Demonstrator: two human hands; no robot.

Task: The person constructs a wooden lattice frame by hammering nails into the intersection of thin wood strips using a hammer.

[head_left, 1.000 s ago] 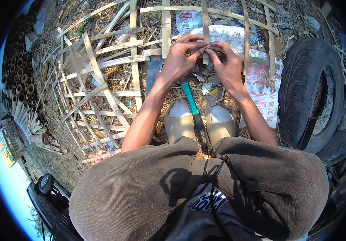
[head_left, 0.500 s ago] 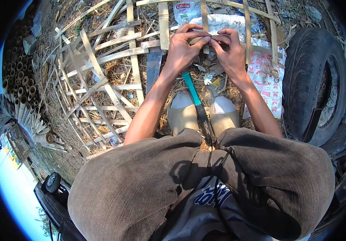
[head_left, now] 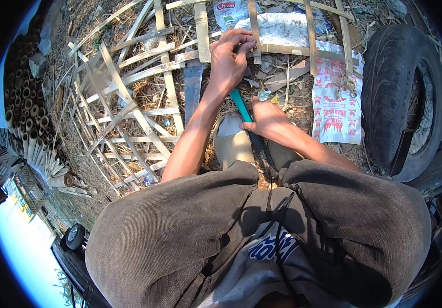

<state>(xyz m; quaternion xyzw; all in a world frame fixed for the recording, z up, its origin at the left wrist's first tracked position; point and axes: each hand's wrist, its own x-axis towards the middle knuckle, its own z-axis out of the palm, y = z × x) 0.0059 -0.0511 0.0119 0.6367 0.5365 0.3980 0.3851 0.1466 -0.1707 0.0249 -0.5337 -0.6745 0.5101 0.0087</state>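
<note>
My left hand (head_left: 230, 59) pinches a flat bamboo strip (head_left: 282, 50) where it meets an upright slat (head_left: 254, 25) of a woven bamboo lattice. The fingers are closed, and the fingertips hide part of the crossing. Lower and to the right, my right hand (head_left: 272, 120) is at a teal-handled tool (head_left: 239, 105) between my feet. Its thumb lies across the handle; the other fingers are partly hidden but look curled towards it. The tool's dark lower part (head_left: 262, 154) runs down between my shoes, and its far end cannot be made out.
More bamboo lattice (head_left: 128, 97) spreads to the left. A worn tyre (head_left: 403, 102) stands on the right beside a printed plastic sheet (head_left: 336, 102). A whitish slab (head_left: 277, 31) lies beyond the strips. Bamboo poles (head_left: 28, 105) are stacked at the far left.
My right hand has left the bamboo strip and come down to the teal-handled tool. My left hand stays at the lattice, and the strip now shows stretching to the right.
</note>
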